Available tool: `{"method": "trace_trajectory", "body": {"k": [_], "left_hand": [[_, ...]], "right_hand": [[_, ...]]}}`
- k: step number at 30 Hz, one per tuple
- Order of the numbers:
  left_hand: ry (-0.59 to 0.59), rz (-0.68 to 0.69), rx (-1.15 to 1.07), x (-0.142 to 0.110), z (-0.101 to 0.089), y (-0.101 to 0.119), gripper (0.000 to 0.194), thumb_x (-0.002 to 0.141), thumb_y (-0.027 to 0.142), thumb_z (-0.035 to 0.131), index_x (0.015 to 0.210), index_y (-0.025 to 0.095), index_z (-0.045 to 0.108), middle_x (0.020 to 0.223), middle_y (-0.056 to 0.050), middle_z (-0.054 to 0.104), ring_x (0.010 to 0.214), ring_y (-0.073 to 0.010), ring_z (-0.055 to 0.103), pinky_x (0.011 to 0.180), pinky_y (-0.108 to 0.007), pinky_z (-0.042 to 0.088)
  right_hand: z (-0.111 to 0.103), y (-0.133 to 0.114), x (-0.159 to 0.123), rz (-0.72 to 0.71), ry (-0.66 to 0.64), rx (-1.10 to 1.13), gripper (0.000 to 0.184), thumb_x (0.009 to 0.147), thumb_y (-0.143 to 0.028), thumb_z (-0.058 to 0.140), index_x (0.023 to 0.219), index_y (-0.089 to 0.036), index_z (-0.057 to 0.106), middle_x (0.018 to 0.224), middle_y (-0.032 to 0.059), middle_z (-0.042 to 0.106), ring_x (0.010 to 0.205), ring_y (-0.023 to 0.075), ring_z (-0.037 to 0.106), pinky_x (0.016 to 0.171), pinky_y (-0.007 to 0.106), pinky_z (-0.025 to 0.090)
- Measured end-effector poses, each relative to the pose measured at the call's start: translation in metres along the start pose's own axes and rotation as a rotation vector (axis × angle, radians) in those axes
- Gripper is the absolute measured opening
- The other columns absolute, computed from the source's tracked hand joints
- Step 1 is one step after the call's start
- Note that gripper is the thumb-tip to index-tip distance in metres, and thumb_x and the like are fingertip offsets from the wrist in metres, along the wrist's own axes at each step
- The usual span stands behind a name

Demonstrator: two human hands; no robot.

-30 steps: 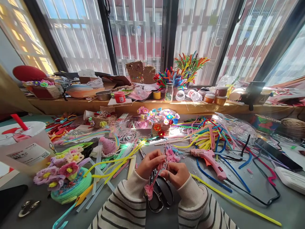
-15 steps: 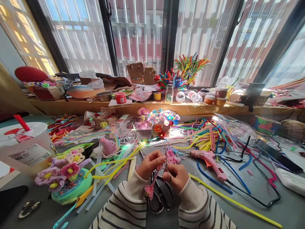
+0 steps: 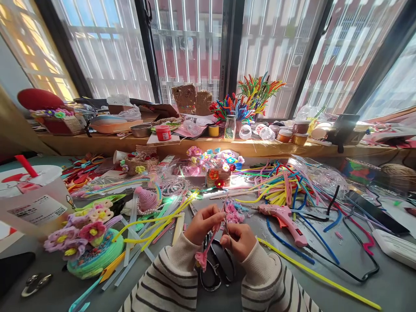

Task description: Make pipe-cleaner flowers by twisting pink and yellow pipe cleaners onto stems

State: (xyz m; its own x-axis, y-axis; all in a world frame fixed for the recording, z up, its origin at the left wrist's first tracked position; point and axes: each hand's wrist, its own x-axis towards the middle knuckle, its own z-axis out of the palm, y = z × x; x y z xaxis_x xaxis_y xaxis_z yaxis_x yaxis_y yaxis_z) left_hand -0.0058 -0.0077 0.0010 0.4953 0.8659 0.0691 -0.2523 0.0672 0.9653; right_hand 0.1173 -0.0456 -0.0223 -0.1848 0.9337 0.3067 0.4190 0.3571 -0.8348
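My left hand [image 3: 204,223] is closed, pinching a pink pipe cleaner [image 3: 210,242] that hangs down and ends in a small pink flower [image 3: 201,260]. My right hand [image 3: 239,239] is closed around what look like small scissors [image 3: 226,226], whose thin metal blades point up beside the left fingertips. Both hands nearly meet above the table. Beneath them lie large black-handled scissors [image 3: 211,277], their blades partly hidden by my left hand. Just behind the fingers sits a pile of pink fuzzy trimmings [image 3: 234,211].
On the right lies a pink glue gun [image 3: 284,220] with its black cord. Loose pipe cleaners [image 3: 279,193] heap up behind it. At left stand a drink cup [image 3: 34,203] and a green piece with fuzzy flowers [image 3: 94,255]. A flower basket [image 3: 218,177] stands near the sill.
The view shifts slightly. Both hands stay together with the same hold; the pink flower hangs in almost the same place.
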Motion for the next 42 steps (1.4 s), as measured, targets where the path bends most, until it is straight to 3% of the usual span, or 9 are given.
{"method": "trace_trajectory", "body": {"k": [5, 15, 25, 28, 33, 37, 42], "left_hand": [[-0.027, 0.013, -0.023, -0.0006, -0.001, -0.0017, 0.029, 0.061, 0.031, 0.06, 0.05, 0.016, 0.038, 0.04, 0.008, 0.038, 0.037, -0.0037, 0.033, 0.04, -0.019, 0.021], [-0.022, 0.017, -0.009, -0.0006, -0.0013, -0.0015, 0.029, 0.061, 0.03, 0.061, 0.05, 0.015, 0.038, 0.041, 0.007, 0.039, 0.037, -0.0031, 0.032, 0.04, -0.019, 0.02], [-0.036, 0.014, -0.037, 0.001, -0.0041, -0.0057, 0.029, 0.062, 0.032, 0.06, 0.051, 0.015, 0.04, 0.039, 0.007, 0.04, 0.037, -0.003, 0.033, 0.04, -0.019, 0.02], [-0.046, 0.003, -0.053, 0.0007, -0.0034, -0.0043, 0.028, 0.062, 0.032, 0.059, 0.051, 0.015, 0.04, 0.039, 0.007, 0.041, 0.037, -0.0031, 0.034, 0.04, -0.019, 0.021], [-0.079, -0.018, -0.058, -0.0006, -0.0016, -0.0022, 0.028, 0.062, 0.033, 0.06, 0.05, 0.014, 0.041, 0.04, 0.006, 0.042, 0.037, -0.0036, 0.035, 0.039, -0.019, 0.021], [-0.068, -0.038, -0.063, -0.0004, -0.0023, -0.0031, 0.03, 0.06, 0.037, 0.061, 0.051, 0.014, 0.045, 0.041, 0.006, 0.043, 0.036, -0.0033, 0.035, 0.038, -0.019, 0.02], [-0.045, -0.054, -0.072, -0.0001, -0.0023, -0.0028, 0.031, 0.057, 0.039, 0.062, 0.051, 0.013, 0.047, 0.043, 0.005, 0.044, 0.037, -0.0031, 0.035, 0.038, -0.019, 0.021]], "right_hand": [[-0.0024, -0.0058, -0.0014, -0.007, -0.052, 0.001, 0.058, 0.06, -0.07, 0.031, 0.042, -0.015, 0.039, 0.04, -0.0043, 0.028, 0.04, 0.0064, 0.024, 0.038, 0.021, 0.017], [0.0011, -0.0054, -0.0019, -0.031, 0.02, -0.002, 0.058, 0.061, -0.069, 0.032, 0.04, -0.015, 0.038, 0.038, -0.0054, 0.025, 0.039, 0.0059, 0.022, 0.037, 0.021, 0.015], [0.0011, -0.0088, -0.0007, -0.033, 0.199, -0.103, 0.049, 0.061, -0.054, 0.048, 0.038, -0.018, 0.025, 0.037, -0.0064, 0.024, 0.038, 0.0056, 0.022, 0.037, 0.02, 0.018], [0.0014, -0.0075, -0.0008, -0.024, 0.187, -0.091, 0.05, 0.061, -0.055, 0.047, 0.038, -0.018, 0.024, 0.037, -0.0065, 0.023, 0.038, 0.0057, 0.022, 0.037, 0.02, 0.018], [0.001, -0.0047, -0.0007, -0.044, 0.062, -0.036, 0.049, 0.063, -0.059, 0.04, 0.04, -0.018, 0.028, 0.037, -0.0062, 0.024, 0.038, 0.0057, 0.021, 0.035, 0.02, 0.017], [0.0011, -0.0037, 0.0, -0.022, 0.142, -0.064, 0.049, 0.061, -0.057, 0.046, 0.039, -0.018, 0.026, 0.037, -0.0064, 0.024, 0.038, 0.0057, 0.021, 0.036, 0.02, 0.017], [0.0029, -0.0006, 0.0005, -0.006, 0.105, -0.027, 0.049, 0.061, -0.057, 0.047, 0.038, -0.018, 0.027, 0.037, -0.0061, 0.025, 0.038, 0.0057, 0.022, 0.036, 0.02, 0.017]]}}
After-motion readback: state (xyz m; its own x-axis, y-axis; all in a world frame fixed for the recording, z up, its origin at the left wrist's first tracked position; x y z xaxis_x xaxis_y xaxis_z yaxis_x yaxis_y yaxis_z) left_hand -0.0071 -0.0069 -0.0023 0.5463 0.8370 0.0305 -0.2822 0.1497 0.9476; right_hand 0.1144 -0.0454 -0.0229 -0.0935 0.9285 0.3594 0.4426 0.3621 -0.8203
